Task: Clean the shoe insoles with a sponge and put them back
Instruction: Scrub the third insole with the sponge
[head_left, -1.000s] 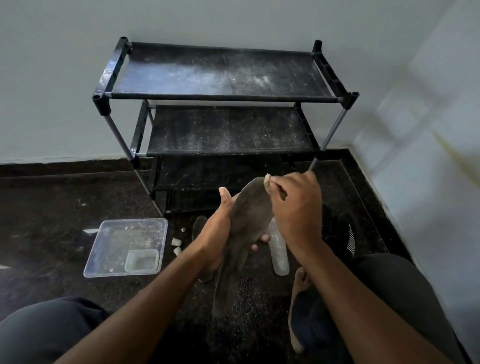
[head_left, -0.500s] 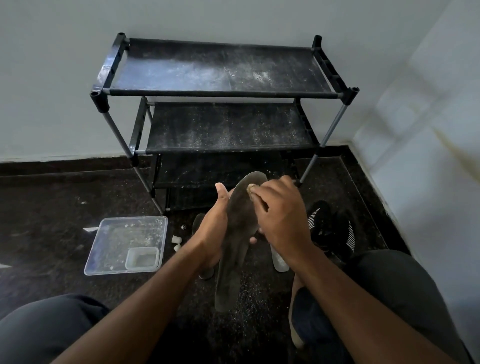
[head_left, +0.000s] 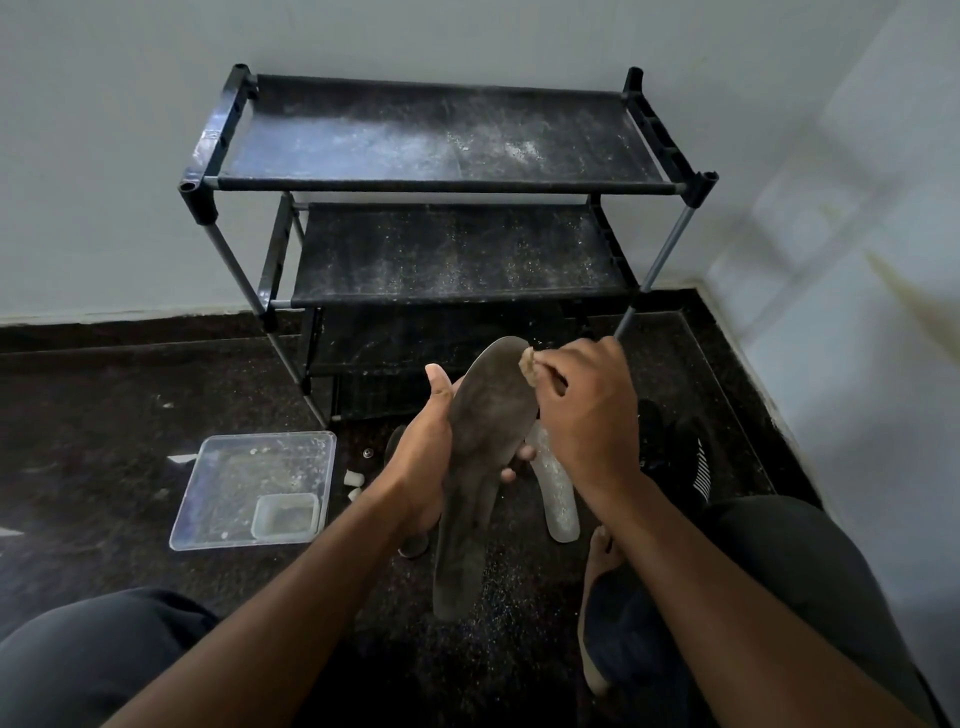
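Right hand (head_left: 587, 415) rose, pinching sponge (head_left: 528, 365) at toe; left hand (head_left: 423, 462) grips insole (head_left: 485, 441)

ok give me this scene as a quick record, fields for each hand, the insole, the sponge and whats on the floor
left hand: grips the dark insole at its middle
right hand: pinches the sponge
sponge: pressed to the insole's toe end
insole: held above the floor, toe end up
floor: clear plastic tray, pale insole, black shoe
behind: black shoe rack
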